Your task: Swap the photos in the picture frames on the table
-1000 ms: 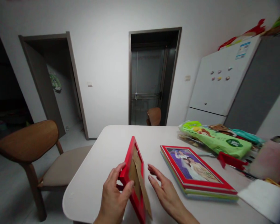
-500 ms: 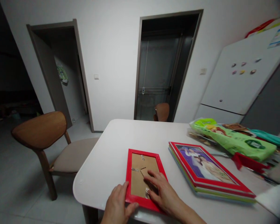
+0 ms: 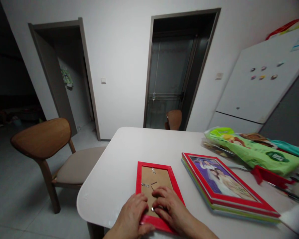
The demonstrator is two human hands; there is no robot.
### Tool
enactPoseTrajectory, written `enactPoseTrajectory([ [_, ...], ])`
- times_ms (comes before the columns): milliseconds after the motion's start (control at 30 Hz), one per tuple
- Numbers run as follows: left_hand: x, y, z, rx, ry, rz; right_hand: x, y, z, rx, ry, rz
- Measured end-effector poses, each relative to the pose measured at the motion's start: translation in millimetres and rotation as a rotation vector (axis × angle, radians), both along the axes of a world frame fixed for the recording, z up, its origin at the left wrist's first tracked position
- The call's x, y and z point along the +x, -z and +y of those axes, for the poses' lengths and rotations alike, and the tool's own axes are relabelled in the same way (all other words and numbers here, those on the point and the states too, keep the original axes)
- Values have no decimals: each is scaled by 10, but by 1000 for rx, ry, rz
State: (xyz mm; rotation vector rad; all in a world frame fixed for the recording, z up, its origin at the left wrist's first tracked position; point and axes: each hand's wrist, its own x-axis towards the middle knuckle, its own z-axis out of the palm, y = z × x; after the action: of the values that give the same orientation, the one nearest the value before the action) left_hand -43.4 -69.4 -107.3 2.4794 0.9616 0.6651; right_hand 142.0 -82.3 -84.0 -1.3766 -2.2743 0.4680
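"Red frame [image 3: 161,175]?"
"Face-down on the tabletop [image 3: 109,186], my left hand [image 3: 131,214] on its edge, fingers together."
"Right hand [image 3: 173,207]?"
"Fingers bent beside a metal clip [image 3: 152,209]; I can't tell whether either pinches."

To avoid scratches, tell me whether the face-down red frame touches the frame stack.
Apart: the head view shows a strip of white tabletop between the face-down red frame and the frame stack.
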Motion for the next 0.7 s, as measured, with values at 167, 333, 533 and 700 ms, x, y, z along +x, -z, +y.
enactPoseTrajectory([
  [167,28,54,-10,-13,-33,35,-133,56,210,59,197,3],
  [333,45,79,7,-20,-55,40,-395,112,538,91,335,-83],
  [533,35,241,60,18,-51,60,-257,97,512,86,270,-70],
  [700,94,336,188,47,-27,167,453,359,592,26,225,-173],
])
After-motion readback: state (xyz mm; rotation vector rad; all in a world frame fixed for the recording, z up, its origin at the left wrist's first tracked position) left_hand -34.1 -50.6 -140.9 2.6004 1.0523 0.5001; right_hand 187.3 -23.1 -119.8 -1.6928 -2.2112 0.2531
